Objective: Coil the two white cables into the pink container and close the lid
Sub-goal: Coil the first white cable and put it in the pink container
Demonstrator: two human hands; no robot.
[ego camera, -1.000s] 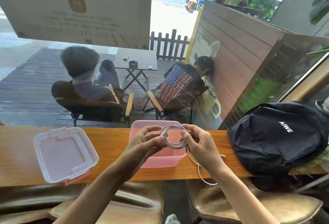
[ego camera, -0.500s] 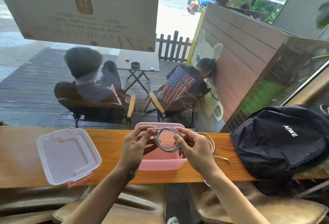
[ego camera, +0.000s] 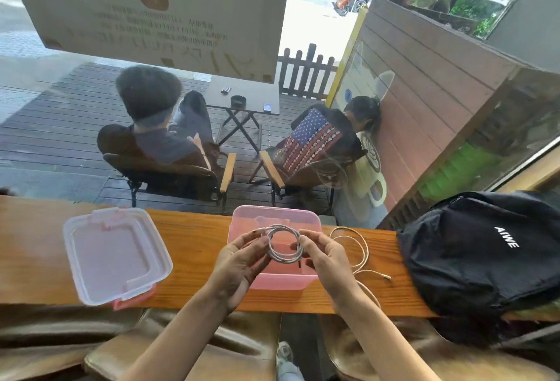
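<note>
First white cable (ego camera: 285, 247), coiled, pinched by left hand (ego camera: 239, 262) and right hand (ego camera: 327, 259) over open pink container (ego camera: 272, 280) at lower centre; second cable (ego camera: 360, 247) loose at its right, lid (ego camera: 115, 253) off at lower left.

The coiled cable (ego camera: 284, 244) has come lower over the pink container (ego camera: 274, 279).

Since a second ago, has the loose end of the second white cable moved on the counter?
Yes. The loose cable now lies looped on the wooden counter right of the pink container; earlier it hung off the near edge.
</note>
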